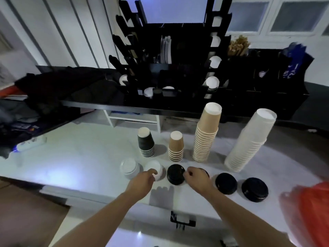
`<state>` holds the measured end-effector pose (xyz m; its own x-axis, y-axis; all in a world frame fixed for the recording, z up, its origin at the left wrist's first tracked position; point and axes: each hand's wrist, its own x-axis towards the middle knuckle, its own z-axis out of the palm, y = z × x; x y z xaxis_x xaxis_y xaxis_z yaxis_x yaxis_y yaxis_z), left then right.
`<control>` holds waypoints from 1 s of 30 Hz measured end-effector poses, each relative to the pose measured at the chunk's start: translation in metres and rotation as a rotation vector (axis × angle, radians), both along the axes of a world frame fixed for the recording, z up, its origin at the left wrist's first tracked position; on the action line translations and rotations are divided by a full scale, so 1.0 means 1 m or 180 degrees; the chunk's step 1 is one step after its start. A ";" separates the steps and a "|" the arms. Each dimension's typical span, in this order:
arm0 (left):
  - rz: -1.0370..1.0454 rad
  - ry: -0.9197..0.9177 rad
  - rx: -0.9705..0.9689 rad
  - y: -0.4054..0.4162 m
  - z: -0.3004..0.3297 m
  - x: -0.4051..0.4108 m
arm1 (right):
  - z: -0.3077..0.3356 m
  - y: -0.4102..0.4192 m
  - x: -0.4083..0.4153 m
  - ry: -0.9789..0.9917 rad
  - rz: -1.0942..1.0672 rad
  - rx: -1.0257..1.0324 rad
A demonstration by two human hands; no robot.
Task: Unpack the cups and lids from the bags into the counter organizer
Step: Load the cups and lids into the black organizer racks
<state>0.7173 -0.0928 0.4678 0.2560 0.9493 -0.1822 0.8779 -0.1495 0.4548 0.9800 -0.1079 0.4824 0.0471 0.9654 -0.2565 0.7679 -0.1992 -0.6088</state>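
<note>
Cup stacks [206, 136] behind lids [175, 174] — organizer [178, 68] beyond

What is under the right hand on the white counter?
The right hand covers a stack of black lids; only its far edge shows past the knuckles. How many lids lie there, and whether the fingers hold them, cannot be seen. Another black lid stack sits just beside it.

I can't read any words here. The white marks on the blue bag [292, 68] are too blurry.
</note>
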 end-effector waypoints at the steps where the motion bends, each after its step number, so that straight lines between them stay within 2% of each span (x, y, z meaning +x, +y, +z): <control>1: 0.0119 -0.0032 0.0034 -0.002 0.000 -0.012 | 0.001 0.003 -0.012 0.0012 0.0065 -0.0009; 5: 0.0366 -0.0048 0.0200 -0.001 0.002 -0.057 | 0.005 0.018 -0.062 0.0021 0.0319 0.0053; 9: 0.0319 -0.0016 0.0101 0.009 -0.002 -0.096 | 0.010 0.032 -0.109 -0.0179 0.0324 0.0196; 16: -0.0078 -0.0082 0.0067 0.057 -0.012 -0.166 | -0.007 0.066 -0.189 0.0237 0.0325 0.0397; 24: -0.0358 -0.0196 -0.0143 0.089 -0.055 -0.249 | -0.050 0.070 -0.271 -0.0157 0.0246 0.0052; 30: -0.0288 -0.0621 -0.0117 0.089 -0.087 -0.268 | -0.094 0.064 -0.290 -0.0420 0.0034 0.0001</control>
<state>0.4491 -0.0034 0.3805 0.3738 0.9145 -0.1547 0.7564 -0.2040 0.6215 0.6902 -0.0439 0.3885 0.0701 0.9661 -0.2483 0.8433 -0.1904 -0.5026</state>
